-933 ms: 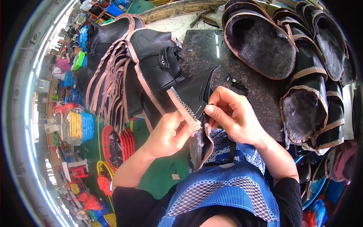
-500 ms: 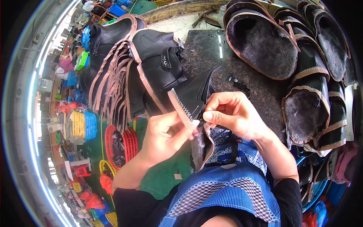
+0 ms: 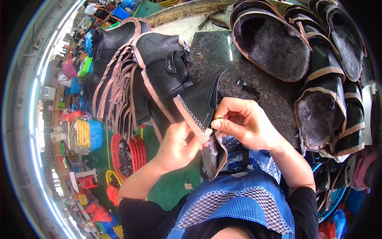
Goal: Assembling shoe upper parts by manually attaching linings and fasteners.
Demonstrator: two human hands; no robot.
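Note:
Between my hands is a black boot upper [image 3: 197, 96] with grey fleece lining [image 3: 209, 156] showing at its lower end. A pinkish-tan strip [image 3: 188, 118] with zigzag stitching runs along its edge. My left hand [image 3: 174, 146] is closed on this edge, thumb and fingers pinching the strip. On the other side, my right hand [image 3: 247, 124] pinches the upper's edge close to the strip's lower run; its curled fingers partly hide the grip. Just beyond my left hand lie more black boot uppers [image 3: 161, 59] with a bundle of hanging tan strips [image 3: 121, 89].
A dark, worn work surface [image 3: 211, 49] lies ahead. To its right are stacked fleece-lined boot pieces [image 3: 274, 47]. Red baskets [image 3: 137, 155] stand on the green floor [image 3: 175, 187] at left. A blue basket [image 3: 332, 203] holds more pieces at lower right.
My left hand has shifted slightly down the strip, and its fingertips sit closer to my right hand. The upper has tilted a little to the left. My right hand keeps its pinch.

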